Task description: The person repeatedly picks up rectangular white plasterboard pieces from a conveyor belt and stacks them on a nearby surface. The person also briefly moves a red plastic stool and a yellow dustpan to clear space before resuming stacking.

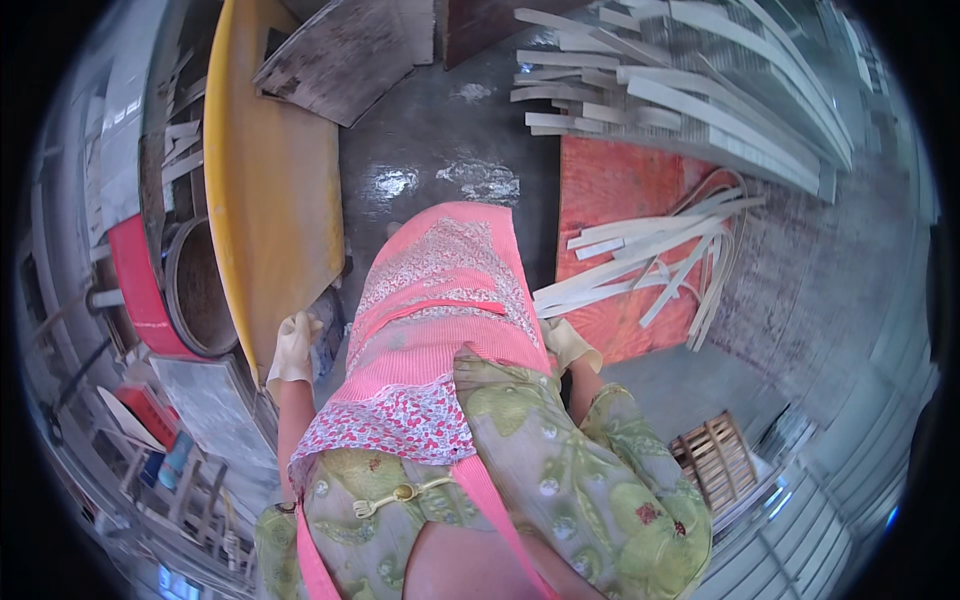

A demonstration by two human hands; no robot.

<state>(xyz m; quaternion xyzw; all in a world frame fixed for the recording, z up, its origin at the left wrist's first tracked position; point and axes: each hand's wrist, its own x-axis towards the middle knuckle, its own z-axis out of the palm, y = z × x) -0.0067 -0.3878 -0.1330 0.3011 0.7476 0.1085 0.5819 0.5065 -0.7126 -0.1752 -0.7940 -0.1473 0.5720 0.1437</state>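
My left hand (293, 348), in a pale cream glove, hangs beside the lower edge of a yellow curved panel (280, 190). Its fingers are curled in, and nothing shows in them. On the other side of my pink apron (440, 280) is my right hand (568, 345), gloved the same way. The apron hides most of its fingers, so its grip does not show. Close beyond it lie the ends of several long white strips (640, 255), spread loosely over a red board (610, 190). Whether that hand touches them I cannot tell.
Many more pale strips (690, 100) are stacked at the far right. Dark, worn boards (345, 55) lean at the far left above a wet grey floor (450, 130). A round red-edged bin (195, 290) stands at left; a slatted wooden crate (715, 455) sits at lower right.
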